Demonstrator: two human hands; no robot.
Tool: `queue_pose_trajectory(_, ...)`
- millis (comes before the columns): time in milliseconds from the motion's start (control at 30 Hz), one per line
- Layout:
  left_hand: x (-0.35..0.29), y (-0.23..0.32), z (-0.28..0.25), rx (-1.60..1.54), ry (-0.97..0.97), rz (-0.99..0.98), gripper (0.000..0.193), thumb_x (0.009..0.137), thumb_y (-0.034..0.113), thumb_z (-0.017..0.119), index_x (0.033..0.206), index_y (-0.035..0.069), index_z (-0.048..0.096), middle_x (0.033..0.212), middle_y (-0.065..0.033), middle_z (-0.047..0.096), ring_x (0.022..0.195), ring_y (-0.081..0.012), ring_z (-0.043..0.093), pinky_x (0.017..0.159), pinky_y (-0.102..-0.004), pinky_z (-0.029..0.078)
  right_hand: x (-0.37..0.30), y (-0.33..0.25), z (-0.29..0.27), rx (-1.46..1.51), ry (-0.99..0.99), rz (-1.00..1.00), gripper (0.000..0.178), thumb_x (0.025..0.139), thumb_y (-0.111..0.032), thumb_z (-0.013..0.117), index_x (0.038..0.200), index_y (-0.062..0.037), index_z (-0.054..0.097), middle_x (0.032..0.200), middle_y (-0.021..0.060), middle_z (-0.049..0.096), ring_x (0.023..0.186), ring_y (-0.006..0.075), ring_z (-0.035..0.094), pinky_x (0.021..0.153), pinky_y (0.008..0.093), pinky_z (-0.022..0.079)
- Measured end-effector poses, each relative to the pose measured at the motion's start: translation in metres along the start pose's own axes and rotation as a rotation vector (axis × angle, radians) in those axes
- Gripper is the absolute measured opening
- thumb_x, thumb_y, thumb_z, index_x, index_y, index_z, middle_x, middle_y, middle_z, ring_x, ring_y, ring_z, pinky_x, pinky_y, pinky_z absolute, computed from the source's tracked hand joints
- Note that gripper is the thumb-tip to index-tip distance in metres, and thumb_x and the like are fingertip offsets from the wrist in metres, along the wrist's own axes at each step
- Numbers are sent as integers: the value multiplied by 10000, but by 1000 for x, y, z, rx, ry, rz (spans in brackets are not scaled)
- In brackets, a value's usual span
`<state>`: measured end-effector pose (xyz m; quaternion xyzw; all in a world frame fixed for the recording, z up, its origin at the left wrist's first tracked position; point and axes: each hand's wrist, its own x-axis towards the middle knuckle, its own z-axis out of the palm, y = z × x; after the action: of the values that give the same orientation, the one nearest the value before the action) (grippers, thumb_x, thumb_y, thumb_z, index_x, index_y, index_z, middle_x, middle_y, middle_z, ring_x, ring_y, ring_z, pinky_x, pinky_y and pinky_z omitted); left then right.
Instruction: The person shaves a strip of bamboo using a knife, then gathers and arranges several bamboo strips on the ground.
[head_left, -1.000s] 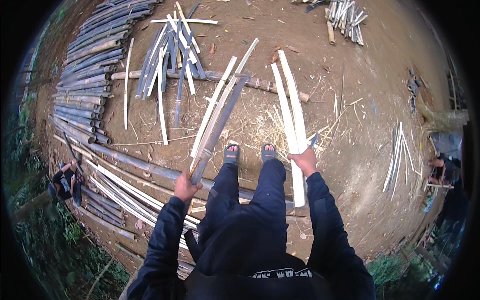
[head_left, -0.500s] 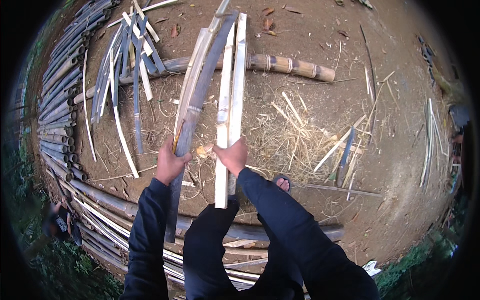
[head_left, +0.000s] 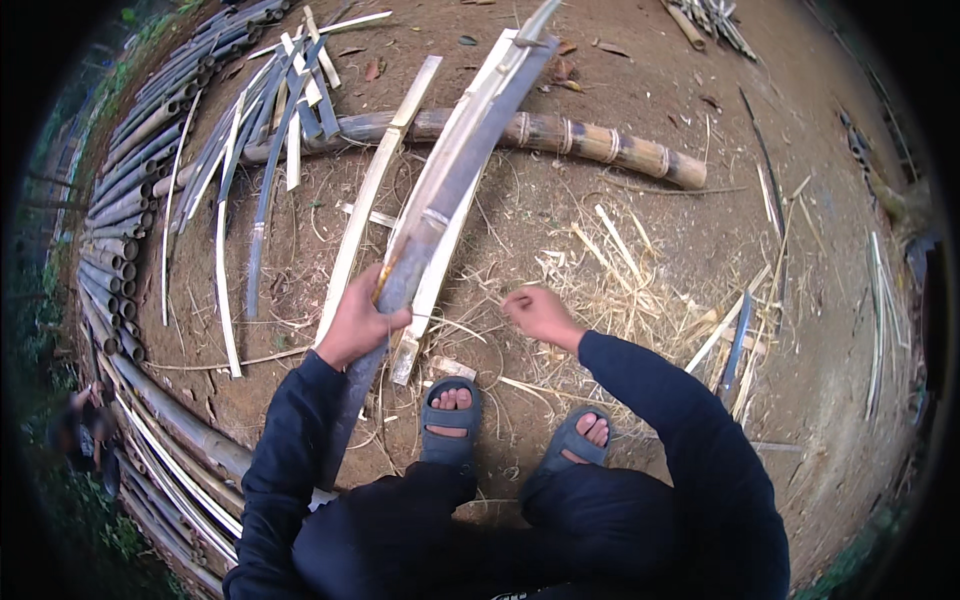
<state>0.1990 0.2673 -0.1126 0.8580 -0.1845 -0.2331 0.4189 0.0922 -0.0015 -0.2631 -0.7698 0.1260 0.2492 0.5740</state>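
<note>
My left hand (head_left: 362,318) is closed around a long bamboo slat (head_left: 428,222) with dark grey outer skin. The slat runs from beside my left leg up past the thick bamboo pole. A thin orange-yellow thing (head_left: 382,280) shows at that hand's fingers; its kind is unclear. Partly under the held slat is a pale bamboo strip (head_left: 432,285), and another pale strip (head_left: 366,225) slants to its left. Apart from the slats, my right hand (head_left: 543,316) hovers above the ground with curled fingers and nothing visible in them.
A thick bamboo pole (head_left: 610,148) lies crosswise ahead. Farther left are crossed bamboo strips (head_left: 262,130) and stacked dark bamboo poles (head_left: 120,225). Shavings (head_left: 630,275) litter the ground at right, near a dark blade-like piece (head_left: 738,340). My sandalled feet (head_left: 450,420) stand close by.
My right hand has let go of the pale strips and moved right. Those strips now lie lower and farther left. My left hand keeps hold of the dark slat, whose top has swung right.
</note>
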Motion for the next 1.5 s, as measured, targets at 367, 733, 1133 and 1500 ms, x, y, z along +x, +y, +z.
queue_pose_trajectory(367,-18,-45,101,-101,-383,-84,586,785,254,769,1231,-48,539,1001,-168,644,908,-208,616,843,-337,487,12,-40,20,1028,359,33,489,968,-354,597,1219,59,520,1069,142,625,937,233,643,826,394,531)
queue_pose_trajectory(733,-12,-72,117,-189,-307,-222,525,1007,525,467,1161,35,575,894,-47,569,829,-126,557,785,-295,495,20,-10,17,853,562,161,334,1011,-177,496,1203,93,461,1008,200,622,801,233,670,635,384,592)
queue_pose_trajectory(1133,-18,-80,67,-253,-289,-428,444,924,476,659,1025,46,614,663,38,525,549,-53,495,472,-222,414,-22,26,-70,971,777,86,231,984,-136,520,1114,47,580,799,49,586,641,149,564,588,308,531)
queue_pose_trajectory(1500,-34,-81,77,356,-43,-125,489,914,485,639,975,4,706,757,-168,702,702,-292,693,664,-370,518,-8,75,-58,603,561,351,287,982,-271,592,1022,13,595,790,41,577,656,114,562,582,279,527)
